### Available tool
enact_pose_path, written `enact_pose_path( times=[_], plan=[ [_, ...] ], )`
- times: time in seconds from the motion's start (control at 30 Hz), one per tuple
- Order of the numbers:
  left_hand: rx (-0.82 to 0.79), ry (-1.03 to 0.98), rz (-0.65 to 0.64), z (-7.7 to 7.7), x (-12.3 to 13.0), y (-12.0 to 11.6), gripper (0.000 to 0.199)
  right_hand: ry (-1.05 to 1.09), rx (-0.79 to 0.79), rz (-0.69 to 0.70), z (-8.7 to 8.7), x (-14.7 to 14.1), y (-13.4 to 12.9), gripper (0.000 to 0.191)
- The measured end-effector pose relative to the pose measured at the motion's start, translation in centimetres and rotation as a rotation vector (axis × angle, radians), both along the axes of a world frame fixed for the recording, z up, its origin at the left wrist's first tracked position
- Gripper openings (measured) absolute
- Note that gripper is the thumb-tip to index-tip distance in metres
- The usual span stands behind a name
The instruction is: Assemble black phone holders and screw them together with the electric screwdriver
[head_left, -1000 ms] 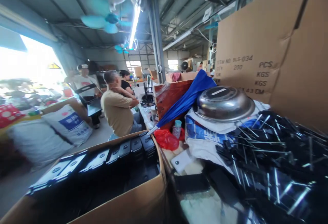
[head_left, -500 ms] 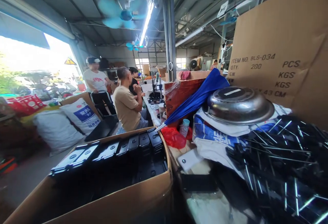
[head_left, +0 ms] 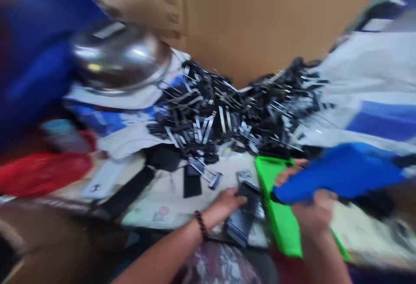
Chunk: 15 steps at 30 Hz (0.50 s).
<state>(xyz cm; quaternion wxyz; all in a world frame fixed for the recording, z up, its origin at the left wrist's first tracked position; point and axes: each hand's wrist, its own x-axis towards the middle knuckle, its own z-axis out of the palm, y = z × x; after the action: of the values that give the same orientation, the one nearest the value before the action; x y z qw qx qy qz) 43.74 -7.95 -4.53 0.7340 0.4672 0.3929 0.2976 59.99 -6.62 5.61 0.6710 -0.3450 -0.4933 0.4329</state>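
Motion-blurred downward view of a cluttered work surface. The left hand [head_left: 224, 206], wearing a dark beaded bracelet [head_left: 200, 225], is curled around a stack of dark flat metal pieces [head_left: 242, 221], gripping it just above the tabletop [head_left: 162, 210]. The right hand [head_left: 313, 210] is closed on a bright blue piece [head_left: 334, 175], its fingers [head_left: 289, 173] wrapped over the top edge, beside a bright green strip [head_left: 281, 227] that runs down toward the person's patterned clothing [head_left: 217, 264]. Behind the hands lies a heap of black parts with silver metal prongs [head_left: 221, 115], resting on white woven sacking [head_left: 367, 71] printed in blue. A loose black rectangular piece [head_left: 191, 182] and a black strap [head_left: 128, 193] lie on the tabletop near the heap, with a white flat object [head_left: 104, 177] and a red plastic bag [head_left: 42, 173] further left. An upturned steel basin [head_left: 120, 58] sits at upper left beside blurred blue fabric [head_left: 32, 58], and a tall cardboard sheet [head_left: 260, 15] closes off the view above.
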Motion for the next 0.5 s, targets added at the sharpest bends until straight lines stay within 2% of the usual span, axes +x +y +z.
enact_pose_path(
  times=[0.07, 0.13, 0.23, 0.37, 0.5],
  plan=[
    [-0.059, -0.01, -0.037, -1.3, 0.8, 0.4, 0.028, -0.01, -0.062, -0.078, -0.4, 1.1, -0.9, 0.056],
    [-0.105, 0.017, -0.015, -1.8, 0.9, 0.4, 0.024, -0.015, -0.078, -0.102, -0.8, 0.9, -0.8, 0.058],
    [-0.134, 0.059, 0.055, -1.2, 0.6, 0.2, 0.021, -0.025, -0.038, -0.121, -1.0, -0.1, -0.2, 0.055],
    [-0.139, 0.067, 0.076, 0.0, 0.6, 0.0, 0.022, -0.011, -0.018, -0.113, -1.2, -1.0, 0.0, 0.055],
    [-0.136, 0.098, 0.084, -0.3, 0.7, 0.0, 0.025, -0.047, -0.055, -0.109, -1.5, -1.3, 0.0, 0.055]
  ],
)
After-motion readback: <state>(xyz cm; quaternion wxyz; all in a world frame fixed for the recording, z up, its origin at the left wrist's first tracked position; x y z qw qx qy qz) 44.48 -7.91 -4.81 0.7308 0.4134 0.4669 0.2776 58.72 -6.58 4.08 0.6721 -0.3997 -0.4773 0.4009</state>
